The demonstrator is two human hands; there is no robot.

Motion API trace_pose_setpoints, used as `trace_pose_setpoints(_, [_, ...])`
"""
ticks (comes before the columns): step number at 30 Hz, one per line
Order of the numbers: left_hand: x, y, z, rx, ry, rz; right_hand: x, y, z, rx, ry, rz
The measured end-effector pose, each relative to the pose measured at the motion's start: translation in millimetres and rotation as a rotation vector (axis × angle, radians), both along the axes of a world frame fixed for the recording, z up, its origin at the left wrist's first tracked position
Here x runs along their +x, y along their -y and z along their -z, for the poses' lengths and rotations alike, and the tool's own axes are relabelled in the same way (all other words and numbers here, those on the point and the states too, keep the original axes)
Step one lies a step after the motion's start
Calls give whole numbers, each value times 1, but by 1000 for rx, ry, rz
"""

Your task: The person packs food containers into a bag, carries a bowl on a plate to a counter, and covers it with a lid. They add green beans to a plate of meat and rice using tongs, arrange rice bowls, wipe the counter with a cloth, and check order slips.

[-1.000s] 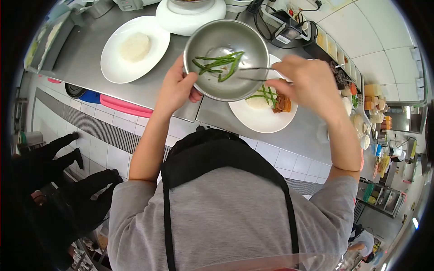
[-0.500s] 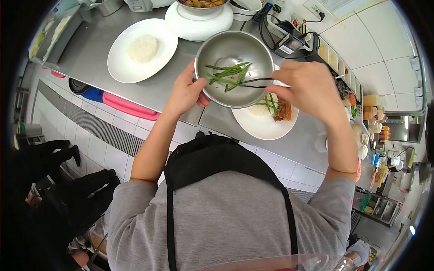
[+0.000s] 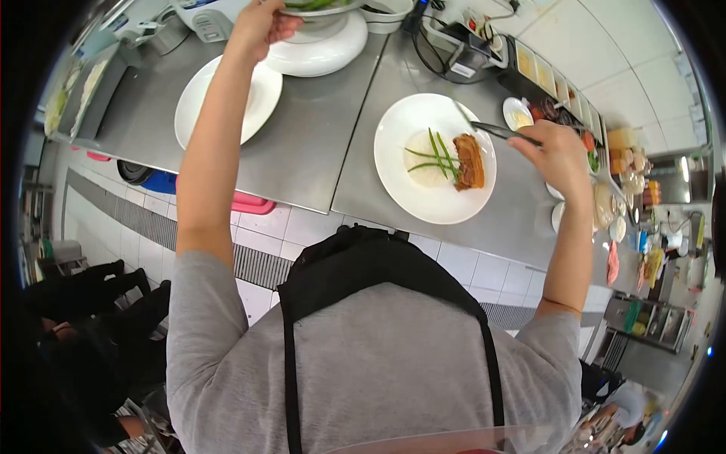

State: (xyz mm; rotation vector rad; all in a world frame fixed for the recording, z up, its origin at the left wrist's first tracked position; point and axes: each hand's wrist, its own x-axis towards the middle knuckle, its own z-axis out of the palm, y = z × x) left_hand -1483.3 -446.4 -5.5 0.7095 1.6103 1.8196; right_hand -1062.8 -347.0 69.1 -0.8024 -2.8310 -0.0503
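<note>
At the top of the view my left hand [image 3: 261, 29] grips the steel bowl [image 3: 321, 10], which holds green beans and is partly cut off by the frame edge. My right hand [image 3: 552, 151] is closed around black tongs [image 3: 503, 133], whose tips pinch one green bean [image 3: 461, 112] above the right rim of a white plate [image 3: 397, 181]. On that plate lie white rice [image 3: 425, 175], several crossed green beans [image 3: 439, 157] and a browned piece of meat [image 3: 470, 163] beside the rice.
My left forearm passes over another white plate [image 3: 261, 98]. Beneath the steel bowl is a large white dish [image 3: 325, 57]. Cables, a black device and ingredient trays [image 3: 544, 73] line the wall. A small white dish [image 3: 517, 113] lies nearby. Other people stand at lower left.
The steel bowl has moved up and left with my left hand, uncovering the right plate. My right hand has moved right and down, and the tongs now hold a bean beyond the bowl.
</note>
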Motion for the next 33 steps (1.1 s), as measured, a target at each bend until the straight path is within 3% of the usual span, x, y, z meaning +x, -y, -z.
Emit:
trace_pose_setpoints(4, [-23, -33, 18, -5, 22, -54, 11, 4, 52, -98, 114, 77])
trace_pose_setpoints(8, [-37, -40, 36, 23, 99, -26, 12, 11, 71, -177, 241, 129])
trace_pose_setpoints(12, [-33, -28, 35, 33, 146, -50, 10, 11, 59, -210, 317, 162])
trace_pose_setpoints(14, [-7, -12, 28, 70, 159, -61, 13, 5, 48, -71, 156, 57])
trace_pose_setpoints(16, [32, 10, 13, 173, 75, -223, 3, -7, 24, 12, 113, 87])
trace_pose_setpoints(17, [40, 22, 17, 182, -14, -197, -3, -15, 10, 78, 76, 121])
trace_pose_setpoints(21, [88, 65, 60, -31, -206, -123, -59, -72, -28, 270, -27, 76])
trace_pose_setpoints(22, [99, 74, 75, -63, -167, -84, -76, -95, -26, 306, -104, -4])
trace_pose_setpoints(27, [149, 111, 130, -244, 25, 41, -188, -149, -11, 326, 103, -54])
trace_pose_setpoints(30, [170, 126, 136, -325, 247, 102, -235, -132, -18, 359, 20, -70])
trace_pose_setpoints(32, [176, 133, 148, -297, 258, 157, -253, -118, -50, 115, -188, -36])
trace_pose_setpoints(33, [177, 132, 148, -295, 260, 154, -271, -122, -50, 217, -323, -199])
